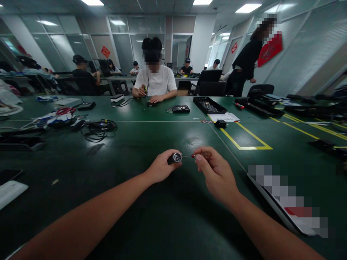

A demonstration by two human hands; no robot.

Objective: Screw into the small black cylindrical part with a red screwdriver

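My left hand (162, 166) is wrapped round a dark cylindrical part (177, 157), whose pale, ring-like end faces right. In my right hand (217, 169) is a screwdriver (207, 155) with a brownish translucent handle and a red collar. Its thin metal shaft points left and its tip meets the open end of the cylinder; whether it sits on a screw is too small to tell. Both hands are above the green table (135, 224), close together near the middle of the view. My left fingers cover most of the cylinder's body.
Coiled black cables (100, 128) lie to the left. A black tray of small parts (209, 105) stands ahead, near a small black block (220, 124) and yellow tape (255, 147). A co-worker (155, 79) sits opposite. A white-edged flat object (282, 202) lies at right.
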